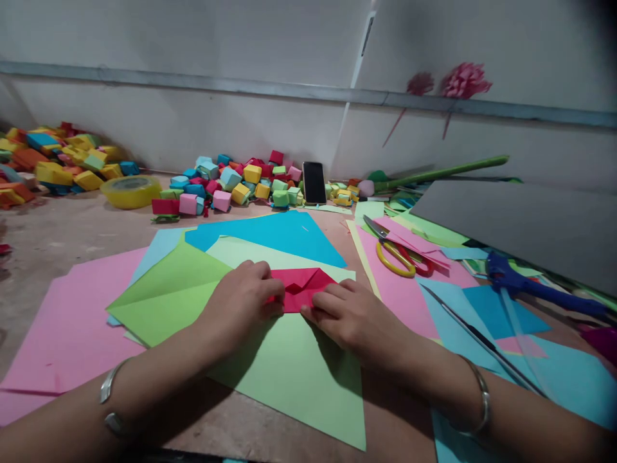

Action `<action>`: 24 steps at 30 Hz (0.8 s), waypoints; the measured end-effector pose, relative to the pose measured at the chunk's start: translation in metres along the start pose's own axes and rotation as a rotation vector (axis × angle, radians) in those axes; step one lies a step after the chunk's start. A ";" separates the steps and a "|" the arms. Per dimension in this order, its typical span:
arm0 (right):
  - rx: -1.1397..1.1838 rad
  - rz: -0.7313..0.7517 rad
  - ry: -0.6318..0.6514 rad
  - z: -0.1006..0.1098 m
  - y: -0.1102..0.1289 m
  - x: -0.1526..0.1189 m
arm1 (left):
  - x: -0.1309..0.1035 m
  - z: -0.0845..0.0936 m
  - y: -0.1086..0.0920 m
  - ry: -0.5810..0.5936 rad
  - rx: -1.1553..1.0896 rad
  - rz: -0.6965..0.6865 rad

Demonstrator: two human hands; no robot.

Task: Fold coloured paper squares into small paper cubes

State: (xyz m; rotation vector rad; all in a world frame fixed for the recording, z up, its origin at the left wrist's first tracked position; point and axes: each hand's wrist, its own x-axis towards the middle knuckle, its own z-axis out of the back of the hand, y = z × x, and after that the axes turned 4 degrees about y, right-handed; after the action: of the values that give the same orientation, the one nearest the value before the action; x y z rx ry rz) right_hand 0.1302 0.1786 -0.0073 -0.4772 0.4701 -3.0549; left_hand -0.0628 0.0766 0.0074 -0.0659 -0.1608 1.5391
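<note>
A folded red paper [299, 299] lies on a pale green sheet [308, 379] in front of me. My left hand [243, 299] grips its left end, fingers curled over the edge. At its right end, my right hand [344, 312] presses with bent fingers, the thumb near the lower edge. Creases and a small gap show in the middle of the red paper. A brighter green creased sheet [164, 292] sits beside and partly under my left forearm. Behind the hands is a blue sheet [274, 231].
Pink sheets [91, 315] lie at left. Scissors [393, 247], a blue glue gun [515, 276] and a pointed metal tool [477, 334] lie at right. Folded paper cubes [231, 180], a yellow tape roll [131, 191] and a phone [314, 182] line the wall.
</note>
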 end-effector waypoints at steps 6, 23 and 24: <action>0.007 -0.049 0.090 0.001 0.005 -0.005 | -0.009 0.012 -0.020 0.173 0.226 -0.143; -0.095 -0.164 0.472 0.018 0.006 -0.021 | -0.044 0.011 -0.024 0.312 0.388 -0.047; -0.114 -0.154 0.468 0.017 0.006 -0.023 | -0.044 0.012 -0.024 0.304 0.389 -0.050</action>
State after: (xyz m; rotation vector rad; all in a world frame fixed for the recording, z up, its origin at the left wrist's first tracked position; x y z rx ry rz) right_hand 0.1570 0.1694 0.0001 0.2257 0.6453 -3.2941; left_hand -0.0422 0.0315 0.0195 0.0136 0.3753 1.4669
